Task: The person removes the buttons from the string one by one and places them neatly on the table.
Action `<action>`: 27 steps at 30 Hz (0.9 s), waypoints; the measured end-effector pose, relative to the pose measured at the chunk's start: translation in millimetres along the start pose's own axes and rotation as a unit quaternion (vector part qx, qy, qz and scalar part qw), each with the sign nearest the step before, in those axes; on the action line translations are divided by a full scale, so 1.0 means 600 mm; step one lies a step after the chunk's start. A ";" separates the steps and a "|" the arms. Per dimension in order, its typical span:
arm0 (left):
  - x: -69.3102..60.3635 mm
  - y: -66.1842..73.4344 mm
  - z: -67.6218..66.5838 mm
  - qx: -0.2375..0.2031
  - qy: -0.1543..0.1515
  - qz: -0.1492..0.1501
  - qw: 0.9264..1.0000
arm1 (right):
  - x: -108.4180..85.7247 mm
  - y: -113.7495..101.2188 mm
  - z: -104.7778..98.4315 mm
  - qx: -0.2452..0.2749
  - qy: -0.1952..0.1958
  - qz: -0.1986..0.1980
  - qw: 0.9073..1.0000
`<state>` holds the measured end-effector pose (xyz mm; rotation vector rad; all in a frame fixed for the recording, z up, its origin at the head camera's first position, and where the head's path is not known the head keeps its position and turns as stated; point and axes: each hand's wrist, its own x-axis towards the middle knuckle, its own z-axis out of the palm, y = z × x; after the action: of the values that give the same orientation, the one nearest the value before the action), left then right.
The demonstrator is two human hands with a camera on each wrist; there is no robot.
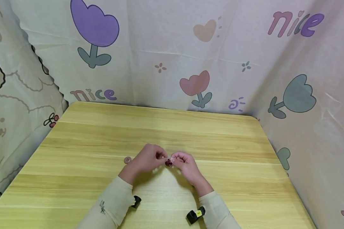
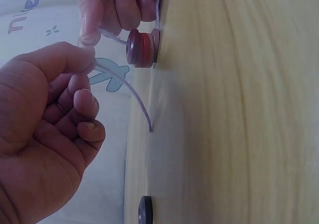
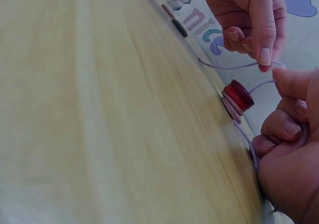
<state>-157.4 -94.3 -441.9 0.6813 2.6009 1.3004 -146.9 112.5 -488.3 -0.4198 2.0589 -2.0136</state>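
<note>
Several buttons (image 3: 238, 98) in dark red, red and pink are stacked face to face on a thin pale purple cord (image 2: 130, 88). The stack hangs between the hands, just above or touching the table; I cannot tell which. My left hand (image 1: 150, 158) pinches the cord between thumb and forefinger, and a free tail of it curves down past the fingers. Close beside it, my right hand (image 1: 186, 165) pinches the same cord near the dark red end of the stack. From the stack's pink end the cord runs under the right hand's curled fingers.
Left of the left hand, a loose pinkish button (image 1: 127, 160) lies on the wooden table (image 1: 218, 136). In the left wrist view a dark button (image 2: 145, 210) shows at the bottom. A printed curtain (image 1: 149, 38) stands behind the table and along its sides.
</note>
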 end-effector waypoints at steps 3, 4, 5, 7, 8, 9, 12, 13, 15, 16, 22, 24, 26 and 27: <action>0.001 0.001 -0.002 0.001 0.001 -0.003 1.000 | 0.000 -0.001 0.000 -0.004 0.002 0.000 1.000; 0.001 0.001 -0.003 0.002 0.002 -0.003 1.000 | 0.000 -0.002 -0.001 -0.005 0.002 -0.002 1.000; 0.001 0.001 -0.004 0.004 0.003 -0.003 1.000 | 0.000 -0.002 -0.001 -0.005 0.001 -0.002 1.000; 0.002 0.000 -0.005 0.005 0.004 -0.003 1.000 | 0.001 -0.003 -0.001 -0.006 -0.002 -0.006 1.000; 0.002 -0.001 -0.005 0.005 0.005 -0.002 1.000 | 0.001 -0.003 -0.002 -0.008 -0.004 -0.008 1.000; 0.002 -0.002 -0.006 0.005 0.007 -0.001 1.000 | 0.002 -0.003 -0.002 -0.009 -0.005 -0.009 1.000; 0.002 -0.005 -0.006 0.003 0.013 0.002 1.000 | 0.002 -0.004 -0.003 -0.016 -0.009 -0.011 1.000; 0.002 -0.006 -0.006 0.003 0.015 0.003 1.000 | 0.001 -0.004 -0.003 -0.019 -0.010 -0.012 1.000; 0.001 -0.006 -0.006 0.004 0.021 0.003 1.000 | 0.001 -0.004 -0.003 -0.023 -0.011 -0.010 1.000; 0.000 -0.007 -0.007 0.005 0.023 0.001 1.000 | 0.001 -0.004 -0.003 -0.024 -0.012 -0.008 1.000; -0.005 -0.006 -0.015 0.013 0.038 0.002 0.999 | 0.002 -0.004 -0.004 -0.016 -0.017 0.006 1.000; -0.006 -0.008 -0.018 0.017 0.044 0.007 0.999 | 0.003 -0.005 -0.004 -0.012 -0.021 0.007 1.000; -0.007 -0.010 -0.022 0.019 0.051 0.008 0.998 | 0.003 -0.004 -0.004 -0.009 -0.024 0.008 1.000; -0.007 -0.012 -0.025 0.019 0.056 0.006 0.998 | 0.003 -0.004 -0.005 -0.007 -0.025 0.008 1.000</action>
<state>-160.8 -110.6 -438.7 0.6489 2.7192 1.3331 -149.5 114.5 -485.7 -0.4498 2.0419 -1.9603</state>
